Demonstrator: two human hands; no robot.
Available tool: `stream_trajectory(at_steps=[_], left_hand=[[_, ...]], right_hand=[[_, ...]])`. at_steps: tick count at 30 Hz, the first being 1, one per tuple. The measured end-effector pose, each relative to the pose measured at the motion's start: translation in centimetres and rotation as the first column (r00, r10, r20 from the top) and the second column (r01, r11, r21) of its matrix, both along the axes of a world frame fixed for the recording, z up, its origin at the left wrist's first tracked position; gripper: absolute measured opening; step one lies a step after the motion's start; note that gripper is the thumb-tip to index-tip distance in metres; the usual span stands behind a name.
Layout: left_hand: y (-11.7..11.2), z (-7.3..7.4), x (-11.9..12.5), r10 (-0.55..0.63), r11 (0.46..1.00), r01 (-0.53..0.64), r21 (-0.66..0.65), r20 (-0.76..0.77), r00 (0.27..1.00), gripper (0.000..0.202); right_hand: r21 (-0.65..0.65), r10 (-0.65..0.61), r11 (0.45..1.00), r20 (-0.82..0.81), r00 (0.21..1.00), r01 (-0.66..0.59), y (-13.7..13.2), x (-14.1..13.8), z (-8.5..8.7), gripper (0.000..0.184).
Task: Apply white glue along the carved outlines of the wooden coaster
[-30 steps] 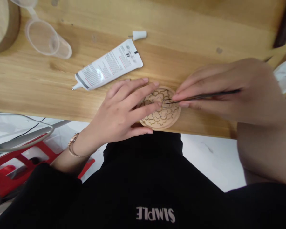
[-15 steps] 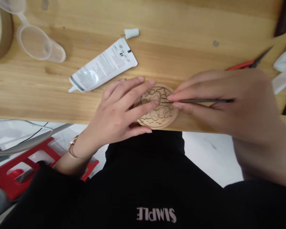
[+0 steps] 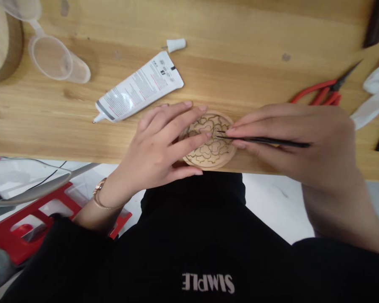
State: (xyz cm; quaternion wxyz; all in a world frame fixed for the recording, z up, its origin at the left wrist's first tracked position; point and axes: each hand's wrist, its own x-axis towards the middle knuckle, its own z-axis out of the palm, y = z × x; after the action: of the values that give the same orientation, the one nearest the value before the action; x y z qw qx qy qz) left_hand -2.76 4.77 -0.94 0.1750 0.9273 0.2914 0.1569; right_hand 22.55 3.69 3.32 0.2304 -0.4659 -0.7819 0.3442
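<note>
Left hand (image 3: 159, 145) lies open, fingers spread over the disc (image 3: 224, 151) at the table (image 3: 236, 71) edge, while the right hand (image 3: 309, 139) pinches tweezers (image 3: 271, 141), tips near the left index finger. Placing or adjusting the wire outlines (image 3: 213, 160) seems in hand; the next move probably calls for steady tips and a still disc.

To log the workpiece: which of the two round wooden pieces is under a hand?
The gold-patterned disc under the left hand; the other, a thick wooden round cut off by the picture's left edge, shows no hand on it.
</note>
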Motion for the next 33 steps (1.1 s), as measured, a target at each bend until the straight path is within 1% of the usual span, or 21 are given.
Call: stream_trajectory(at_steps=[3, 7, 10, 12, 14, 17, 19, 24, 29, 33], left_hand=[[0.0, 0.0, 0.0, 0.001, 1.0, -0.001, -0.001, -0.002, 1.0, 0.057], [0.0, 0.0, -0.1, 0.011, 0.998, -0.013, -0.064, -0.032, 0.999, 0.057], [0.0, -0.2, -0.1, 0.001, 0.999, 0.0, -0.04, 0.018, 1.0, 0.059], [0.0, -0.5, -0.1, -0.009, 1.0, 0.009, -0.005, 0.056, 0.998, 0.061], [0.0, -0.6, -0.1, -0.003, 1.0, 0.004, -0.01, 0.071, 0.997, 0.061], [0.0, -0.6, -0.1, 0.034, 0.991, -0.026, -0.129, 0.063, 0.997, 0.057], [-0.1, -0.6, -0.1, 0.048, 0.984, -0.034, -0.178, 0.073, 0.996, 0.057], [-0.1, -0.5, -0.1, 0.047, 0.983, -0.032, -0.179, 0.077, 0.996, 0.057], [0.0, -0.4, -0.1, 0.035, 0.988, -0.028, -0.151, 0.043, 0.998, 0.057], [-0.1, -0.5, -0.1, 0.033, 0.989, -0.028, -0.148, 0.034, 0.999, 0.058]], right_hand=[[-0.007, 0.025, 1.0, -0.039, 0.999, -0.026, 0.3, 0.3, -0.1, 0.013], [0.006, 0.07, 0.998, -0.048, 0.996, -0.069, 0.9, 0.5, -0.3, 0.014], [0.021, 0.097, 0.995, -0.053, 0.994, -0.096, 1.1, 0.5, -0.6, 0.014], [0.024, 0.087, 0.996, -0.046, 0.995, -0.086, 1.0, 0.5, -0.7, 0.013], [0.023, 0.075, 0.997, -0.04, 0.996, -0.074, 1.0, 0.6, -0.8, 0.012], [0.022, 0.068, 0.997, -0.039, 0.997, -0.067, 0.9, 0.6, -0.9, 0.013], [0.023, 0.064, 0.998, -0.036, 0.997, -0.064, 0.9, 0.5, -0.9, 0.012], [0.035, 0.049, 0.998, 0.008, 0.999, -0.049, 0.7, 0.1, -0.4, 0.011], [0.103, 0.022, 0.994, 0.034, 0.999, -0.025, 0.0, -0.4, -0.1, 0.01], [0.095, -0.013, 0.995, 0.035, 0.999, 0.01, -0.4, -0.7, -0.1, 0.009]])
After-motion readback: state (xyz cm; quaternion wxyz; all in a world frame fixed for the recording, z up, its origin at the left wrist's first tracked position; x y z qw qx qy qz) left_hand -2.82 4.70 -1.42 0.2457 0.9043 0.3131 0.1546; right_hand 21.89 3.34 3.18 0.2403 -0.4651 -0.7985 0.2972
